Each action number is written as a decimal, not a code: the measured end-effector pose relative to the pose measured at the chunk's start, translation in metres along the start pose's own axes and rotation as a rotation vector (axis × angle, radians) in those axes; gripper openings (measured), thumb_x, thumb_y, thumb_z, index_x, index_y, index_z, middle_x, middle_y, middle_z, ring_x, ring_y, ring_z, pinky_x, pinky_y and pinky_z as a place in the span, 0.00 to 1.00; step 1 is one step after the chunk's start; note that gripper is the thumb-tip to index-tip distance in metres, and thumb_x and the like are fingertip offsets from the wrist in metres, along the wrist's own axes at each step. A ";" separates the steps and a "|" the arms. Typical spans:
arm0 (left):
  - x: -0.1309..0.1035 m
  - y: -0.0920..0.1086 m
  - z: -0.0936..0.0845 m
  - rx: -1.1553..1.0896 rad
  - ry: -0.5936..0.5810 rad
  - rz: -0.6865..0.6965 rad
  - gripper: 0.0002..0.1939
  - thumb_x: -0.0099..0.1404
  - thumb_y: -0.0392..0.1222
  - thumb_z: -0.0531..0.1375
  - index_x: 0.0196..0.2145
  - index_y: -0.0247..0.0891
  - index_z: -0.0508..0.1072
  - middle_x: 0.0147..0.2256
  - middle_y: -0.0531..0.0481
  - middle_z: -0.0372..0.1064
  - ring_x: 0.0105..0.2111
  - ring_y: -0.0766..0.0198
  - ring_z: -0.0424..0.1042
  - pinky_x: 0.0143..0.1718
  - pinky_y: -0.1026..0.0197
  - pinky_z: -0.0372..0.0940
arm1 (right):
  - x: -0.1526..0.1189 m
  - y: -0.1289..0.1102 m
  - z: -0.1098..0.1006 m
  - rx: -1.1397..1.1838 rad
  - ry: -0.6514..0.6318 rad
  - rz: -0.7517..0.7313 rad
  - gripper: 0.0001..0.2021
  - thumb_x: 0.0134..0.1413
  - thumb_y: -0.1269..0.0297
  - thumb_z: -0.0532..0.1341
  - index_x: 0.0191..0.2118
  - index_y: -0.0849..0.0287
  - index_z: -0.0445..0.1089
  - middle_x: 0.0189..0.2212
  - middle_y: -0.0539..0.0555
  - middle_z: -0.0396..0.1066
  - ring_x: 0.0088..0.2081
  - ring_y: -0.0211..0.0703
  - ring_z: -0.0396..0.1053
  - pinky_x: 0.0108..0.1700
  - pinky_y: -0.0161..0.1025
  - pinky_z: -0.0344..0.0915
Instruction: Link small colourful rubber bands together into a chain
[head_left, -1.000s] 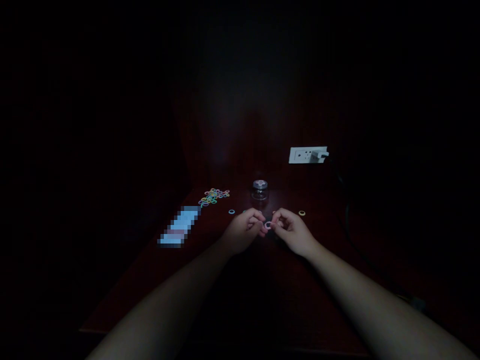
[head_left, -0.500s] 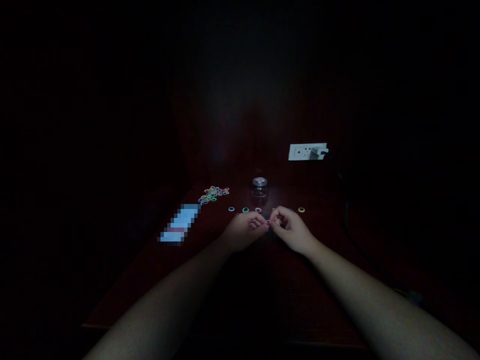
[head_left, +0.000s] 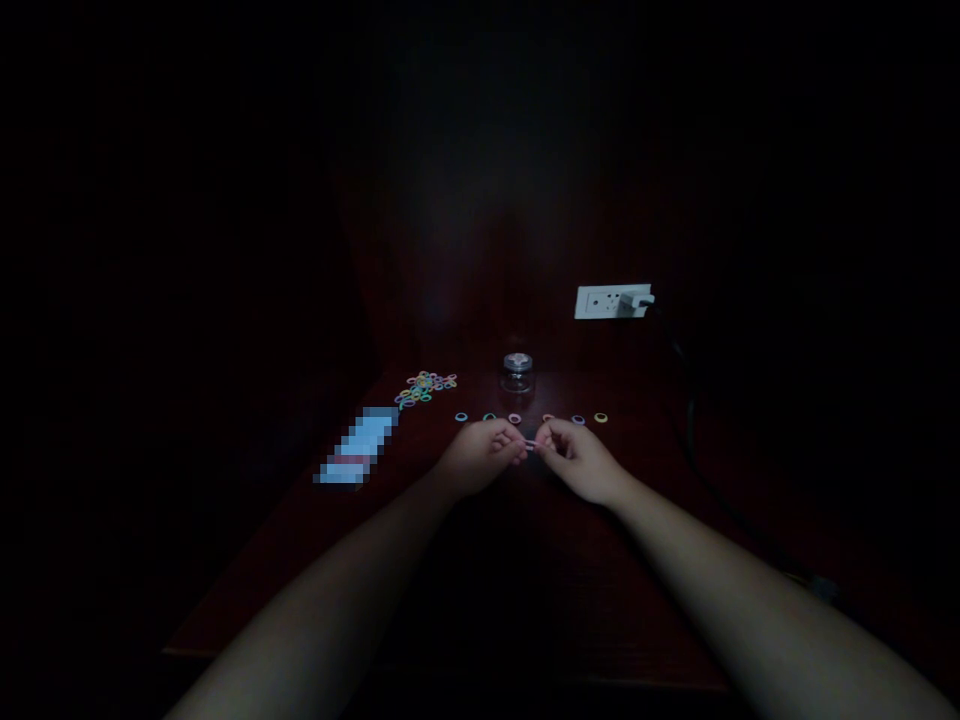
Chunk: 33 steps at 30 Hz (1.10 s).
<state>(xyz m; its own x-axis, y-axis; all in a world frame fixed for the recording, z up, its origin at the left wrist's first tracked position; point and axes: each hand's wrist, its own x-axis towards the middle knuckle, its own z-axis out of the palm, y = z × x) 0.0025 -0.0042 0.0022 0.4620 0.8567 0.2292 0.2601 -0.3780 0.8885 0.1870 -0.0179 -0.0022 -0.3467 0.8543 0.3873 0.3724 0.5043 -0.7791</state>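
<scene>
Between my two hands a small pale pink hair tie (head_left: 530, 445) is pulled taut above the table. My left hand (head_left: 484, 457) pinches one end of it, fingers curled. The other end is gripped by the thumb and fingertips of my right hand (head_left: 581, 460). Just beyond the hands lies a spaced row of single hair ties: a blue one (head_left: 461, 417), a green one (head_left: 490, 417) partly behind my left hand, a pink one (head_left: 514, 419), an orange one (head_left: 548, 418), a purple one (head_left: 578, 420) and a yellow one (head_left: 601, 417).
A loose pile of coloured hair ties (head_left: 420, 390) lies at the back left, near a blurred-out bright rectangle (head_left: 360, 447). Behind the row stands a lidded clear jar (head_left: 517, 373). A wall socket (head_left: 600, 301) holds a plug, its dark cable running down the right side.
My hands have drawn slightly apart, and the hair tie between them is now stretched into two strands. The orange and purple hair ties show more fully.
</scene>
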 end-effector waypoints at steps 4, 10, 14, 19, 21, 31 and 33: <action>0.002 -0.004 -0.004 0.027 -0.018 -0.016 0.08 0.61 0.42 0.56 0.33 0.33 0.70 0.31 0.47 0.74 0.30 0.66 0.73 0.32 0.64 0.66 | 0.001 0.005 -0.002 -0.011 -0.024 0.040 0.06 0.52 0.66 0.56 0.26 0.59 0.61 0.20 0.46 0.57 0.23 0.35 0.54 0.27 0.34 0.55; 0.001 -0.004 -0.011 0.098 -0.001 -0.005 0.10 0.61 0.43 0.56 0.33 0.33 0.70 0.31 0.46 0.74 0.30 0.65 0.73 0.31 0.64 0.65 | 0.002 0.013 -0.009 -0.071 -0.023 0.023 0.06 0.53 0.67 0.56 0.26 0.58 0.60 0.21 0.46 0.56 0.24 0.36 0.55 0.30 0.36 0.57; 0.001 -0.005 -0.011 0.068 0.003 -0.011 0.10 0.61 0.43 0.57 0.33 0.32 0.70 0.31 0.46 0.74 0.30 0.66 0.72 0.31 0.65 0.65 | 0.002 0.011 -0.010 -0.074 -0.025 0.018 0.06 0.53 0.67 0.56 0.26 0.58 0.60 0.20 0.46 0.56 0.23 0.36 0.55 0.29 0.36 0.57; 0.000 -0.006 -0.005 -0.004 -0.050 -0.016 0.08 0.59 0.40 0.58 0.33 0.32 0.71 0.31 0.47 0.74 0.29 0.67 0.72 0.31 0.66 0.64 | 0.000 0.005 -0.002 0.010 -0.080 0.063 0.06 0.53 0.65 0.56 0.28 0.60 0.62 0.20 0.46 0.57 0.23 0.35 0.55 0.26 0.33 0.54; -0.001 -0.005 -0.003 -0.010 -0.061 -0.012 0.07 0.59 0.39 0.58 0.32 0.32 0.72 0.30 0.48 0.73 0.29 0.67 0.71 0.30 0.67 0.63 | -0.001 0.003 -0.001 0.048 -0.097 0.083 0.07 0.54 0.63 0.56 0.29 0.60 0.63 0.20 0.47 0.58 0.22 0.35 0.56 0.25 0.33 0.53; -0.001 0.002 -0.002 -0.029 -0.047 -0.040 0.09 0.57 0.39 0.61 0.34 0.31 0.71 0.29 0.48 0.71 0.26 0.70 0.67 0.27 0.68 0.61 | 0.000 0.002 -0.002 0.112 -0.075 0.101 0.08 0.51 0.62 0.59 0.28 0.61 0.63 0.19 0.45 0.57 0.21 0.33 0.54 0.23 0.32 0.51; -0.001 0.002 -0.001 -0.032 -0.055 -0.037 0.08 0.57 0.39 0.61 0.34 0.31 0.71 0.29 0.48 0.71 0.26 0.71 0.67 0.27 0.68 0.60 | 0.000 0.002 -0.001 0.123 -0.078 0.095 0.08 0.51 0.62 0.59 0.29 0.61 0.63 0.19 0.45 0.57 0.21 0.33 0.54 0.23 0.32 0.51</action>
<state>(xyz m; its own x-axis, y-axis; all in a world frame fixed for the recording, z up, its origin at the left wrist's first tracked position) 0.0012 -0.0055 0.0041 0.4989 0.8490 0.1741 0.2515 -0.3340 0.9084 0.1888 -0.0166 -0.0029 -0.3823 0.8828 0.2729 0.3007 0.3981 -0.8666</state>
